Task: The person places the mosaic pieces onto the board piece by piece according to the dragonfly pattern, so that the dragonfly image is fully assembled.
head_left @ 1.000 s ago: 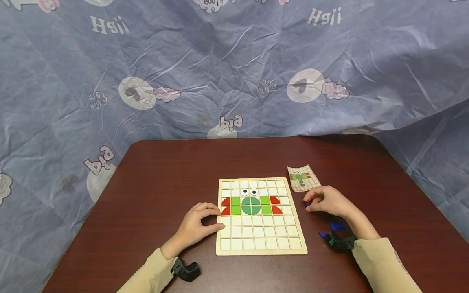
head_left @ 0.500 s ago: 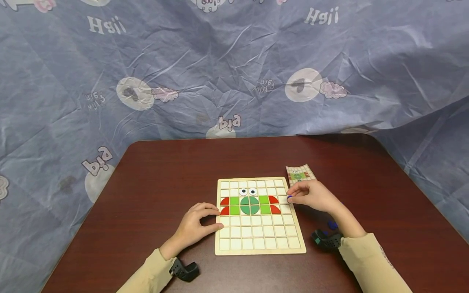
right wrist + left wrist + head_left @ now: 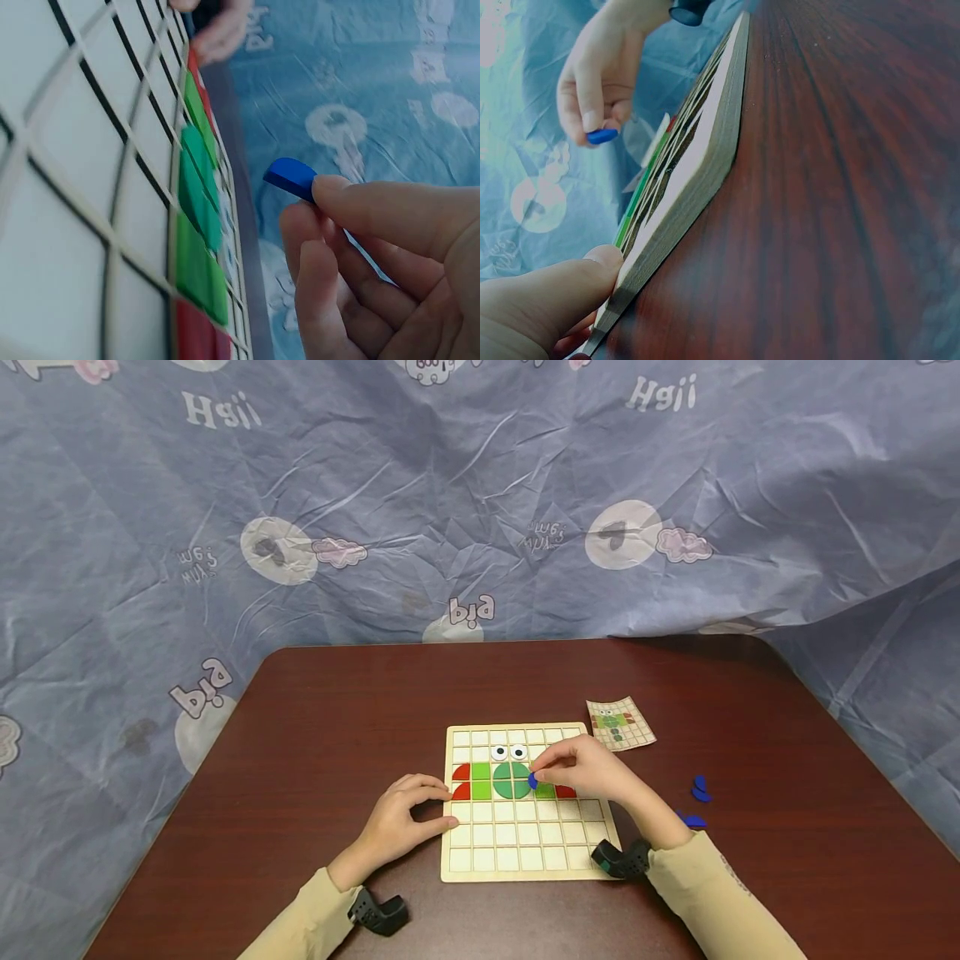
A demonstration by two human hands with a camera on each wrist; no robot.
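Presently the bench carries a gridded board with a part-built figure: two eyes, a green circle flanked by green squares, red pieces at the ends. The step in hand appears to be carrying a piece to its cell. The left hand steadies the board's left edge, fingers curled, thumb against the rim. The right hand hovers over the figure, pinching a blue piece just right of the green circle. The next move likely calls for lowering it squarely into an open cell, checked against the pattern card. Spare blue pieces lie to the right. The target cell cannot be determined; the right hand covers part of the figure, and the card's detail is too small to read.
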